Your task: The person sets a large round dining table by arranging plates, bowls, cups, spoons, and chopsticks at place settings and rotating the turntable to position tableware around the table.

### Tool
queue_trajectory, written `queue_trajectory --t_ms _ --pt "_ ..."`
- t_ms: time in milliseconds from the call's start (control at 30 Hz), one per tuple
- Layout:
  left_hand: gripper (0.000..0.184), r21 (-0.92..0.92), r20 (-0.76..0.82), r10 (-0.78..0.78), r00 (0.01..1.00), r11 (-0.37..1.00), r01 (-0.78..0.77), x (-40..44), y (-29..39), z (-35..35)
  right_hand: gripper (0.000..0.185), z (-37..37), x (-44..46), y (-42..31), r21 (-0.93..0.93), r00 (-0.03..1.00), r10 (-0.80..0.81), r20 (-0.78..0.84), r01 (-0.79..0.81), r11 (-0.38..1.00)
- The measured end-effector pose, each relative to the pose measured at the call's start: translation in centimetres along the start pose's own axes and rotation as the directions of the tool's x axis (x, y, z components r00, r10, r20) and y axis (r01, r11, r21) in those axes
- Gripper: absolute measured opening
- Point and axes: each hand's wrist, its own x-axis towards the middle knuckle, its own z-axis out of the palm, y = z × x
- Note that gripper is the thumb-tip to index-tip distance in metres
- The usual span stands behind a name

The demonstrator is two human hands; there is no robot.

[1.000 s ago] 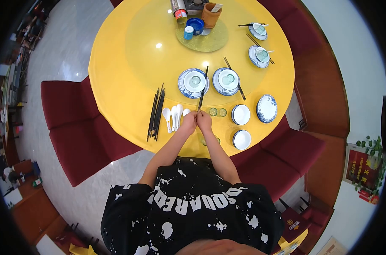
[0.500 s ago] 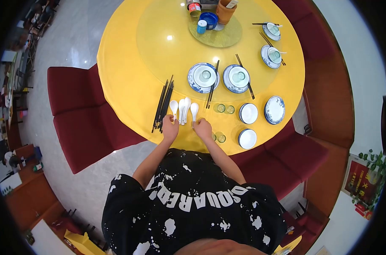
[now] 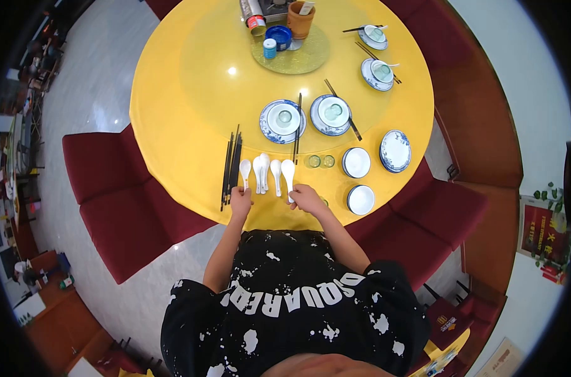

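My left hand is closed on the handle end of a white soup spoon, whose bowl points away from me. My right hand pinches the handle of another white spoon. Between the hands lie several more white spoons; one single spoon is apart, and a few overlap. Just left of my left hand is a bunch of dark chopsticks, lying roughly lengthwise on the yellow round table.
To the right stand white bowls, stacked patterned plates and small glasses. Farther back are place settings with a patterned plate and chopsticks. A turntable carries a clay pot. Red chairs flank the table.
The view has shifted, so the table things sit farther left. A further spoon now shows in my right hand, while the spoon it was touching lies separate to its left.
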Motion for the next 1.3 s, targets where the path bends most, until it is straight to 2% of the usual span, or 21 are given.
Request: queue_trajectory --t_ms 33,100,133,200,267,333,500,700,800,867,900,933,967,1000,1033,1100,1167,1200,1300 --pt "0.027 -0.076 0.018 -0.029 0.999 0.997 0.03 -0.3 0.2 -0.2 0.024 -1.3 -1.0 -0.3 0.098 1.0 -0.021 0.006 0.02 0.995" --pt "0.023 -0.222 0.053 -0.087 0.995 0.97 0.097 -0.9 0.6 -0.8 0.024 -4.3 -1.6 0.5 0.205 0.982 -0.17 -0.084 0.184 0.961" --pt "0.023 -0.251 0.044 -0.084 0.995 0.964 0.093 -1.1 0.5 -0.9 0.023 -5.9 -1.3 0.7 0.173 0.953 -0.165 -0.253 0.212 0.962" --pt "0.022 -0.308 0.039 -0.071 0.997 0.948 0.079 -1.4 0.7 -1.0 0.023 -9.9 0.6 0.4 -0.045 0.795 -0.221 -0.564 0.238 0.97" --pt "0.021 -0.332 0.03 -0.048 0.998 0.942 0.055 -1.7 1.1 -0.8 0.022 -13.5 3.4 -0.1 -0.244 0.639 -0.308 -0.705 0.189 0.951" --pt "0.02 -0.328 0.034 -0.046 0.998 0.943 0.054 -1.9 1.5 -0.6 0.022 -15.9 6.0 -0.7 -0.329 0.595 -0.348 -0.724 0.145 0.933" --pt "0.02 -0.383 0.023 -0.058 0.998 0.922 0.063 -2.9 2.3 -0.2 0.023 -18.7 8.9 -2.4 -0.534 0.657 -0.383 -0.65 -0.036 0.845" --pt "0.019 -0.474 0.071 -0.108 0.992 0.871 0.129 -4.2 3.3 -0.5 0.024 -19.1 10.6 -1.4 -0.601 0.681 -0.409 -0.608 -0.057 0.797" --pt "0.021 -0.613 0.231 -0.149 0.962 0.745 0.262 -4.3 4.6 -0.5 0.026 -17.1 6.1 -4.1 -0.649 0.46 -0.542 -0.703 -0.104 0.754" --pt "0.022 -0.689 0.316 -0.124 0.941 0.651 0.317 -4.2 6.0 0.1 0.029 -14.6 4.0 -4.5 -0.628 0.395 -0.575 -0.716 -0.005 0.778" --pt "0.021 -0.708 0.357 -0.103 0.928 0.618 0.341 -4.3 7.3 0.7 0.028 -12.9 2.4 -4.9 -0.478 0.589 -0.476 -0.653 0.167 0.863" --pt "0.02 -0.718 0.388 -0.083 0.918 0.597 0.357 -4.4 8.7 1.7 0.029 -11.0 1.4 -4.8 -0.36 0.733 -0.429 -0.528 0.264 0.895" --pt "0.019 -0.726 0.418 -0.062 0.906 0.577 0.375 -4.5 10.1 2.7 0.029 -9.0 0.5 -4.8 -0.213 0.849 -0.366 -0.382 0.305 0.928" --pt "0.019 -0.726 0.441 -0.044 0.896 0.569 0.385 -4.5 11.5 4.1 0.03 -7.2 0.9 -4.2 -0.108 0.891 -0.354 -0.285 0.337 0.935" --pt "0.018 -0.725 0.483 -0.007 0.876 0.558 0.404 -3.9 11.8 5.5 0.031 -5.4 1.2 -3.6 0.002 0.923 -0.337 -0.184 0.344 0.939" --pt "0.016 -0.717 0.576 0.089 0.813 0.533 0.449 -1.6 10.7 8.5 0.034 -3.8 1.7 -3.9 0.168 0.937 -0.301 -0.177 0.33 0.929" --pt "0.014 -0.713 0.611 0.103 0.785 0.503 0.489 -0.6 11.3 10.3 0.036 -4.0 2.5 -4.4 0.153 0.927 -0.29 -0.238 0.331 0.931" --pt "0.013 -0.718 0.598 0.059 0.8 0.483 0.501 -0.8 12.8 10.8 0.035 -4.2 3.7 -3.8 0.118 0.909 -0.323 -0.263 0.362 0.925" --pt "0.012 -0.711 0.611 0.052 0.79 0.476 0.518 0.0 15.0 12.2 0.032 -5.7 5.9 -3.2 0.281 0.933 -0.285 -0.222 0.341 0.897"
